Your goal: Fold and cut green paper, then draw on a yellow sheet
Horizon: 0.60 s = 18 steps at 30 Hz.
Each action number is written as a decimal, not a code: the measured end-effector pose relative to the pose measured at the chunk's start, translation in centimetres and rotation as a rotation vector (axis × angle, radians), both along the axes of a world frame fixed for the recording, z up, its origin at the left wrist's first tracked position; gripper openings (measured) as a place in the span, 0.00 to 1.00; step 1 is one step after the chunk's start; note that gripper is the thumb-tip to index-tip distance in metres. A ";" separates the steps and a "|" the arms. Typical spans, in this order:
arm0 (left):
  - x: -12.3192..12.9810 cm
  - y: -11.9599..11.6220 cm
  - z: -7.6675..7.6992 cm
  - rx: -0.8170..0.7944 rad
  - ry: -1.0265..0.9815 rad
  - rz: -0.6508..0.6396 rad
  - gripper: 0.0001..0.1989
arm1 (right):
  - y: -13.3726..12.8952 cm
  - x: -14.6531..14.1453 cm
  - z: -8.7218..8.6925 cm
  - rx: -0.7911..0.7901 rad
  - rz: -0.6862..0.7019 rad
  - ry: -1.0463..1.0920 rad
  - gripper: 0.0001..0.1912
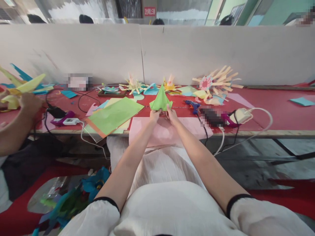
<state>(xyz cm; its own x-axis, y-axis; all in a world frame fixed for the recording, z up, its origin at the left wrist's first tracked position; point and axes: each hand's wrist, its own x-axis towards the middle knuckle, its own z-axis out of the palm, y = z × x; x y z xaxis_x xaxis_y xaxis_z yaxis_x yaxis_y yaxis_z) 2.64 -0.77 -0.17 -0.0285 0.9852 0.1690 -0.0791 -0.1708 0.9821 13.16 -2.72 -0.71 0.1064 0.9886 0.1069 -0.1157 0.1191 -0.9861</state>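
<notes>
Between both hands stands a folded green paper (161,100) with a tall pointed peak and two side corners. My left hand (155,114) pinches its lower left edge, and my right hand (171,114) grips the lower right edge. The fingertips partly hide the bottom of the fold. Under my wrists a pink paper sheet (164,131) hangs over the table's front edge. Left of my hands lies a stack of sheets with a green sheet (115,114) on top. A blue glue gun (193,105) rests just right of my right hand.
Paper flower crafts (206,83) stand along the grey partition (98,49). Power strips (64,119) with cords lie on both sides of the red table (278,114). At far left a co-worker's hand (31,105) holds yellow paper. Blue paper pieces (95,178) lie below, left.
</notes>
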 end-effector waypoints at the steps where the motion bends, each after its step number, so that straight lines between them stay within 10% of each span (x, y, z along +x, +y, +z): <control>1: 0.0 0.0 -0.1 -0.001 0.043 0.015 0.01 | 0.0 0.0 0.1 -0.005 -0.001 0.001 0.31; 18: 0.1 0.0 -0.2 0.054 0.288 0.043 0.10 | 0.2 -0.3 -0.1 -0.047 -0.018 0.008 0.30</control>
<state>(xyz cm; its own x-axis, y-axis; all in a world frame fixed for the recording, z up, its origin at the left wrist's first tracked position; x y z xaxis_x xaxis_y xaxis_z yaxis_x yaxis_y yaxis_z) 2.76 -0.81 -0.37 -0.0134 0.9734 0.2285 0.2098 -0.2207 0.9525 12.88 -2.53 -0.78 0.1245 0.9905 0.0593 -0.1216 0.0745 -0.9898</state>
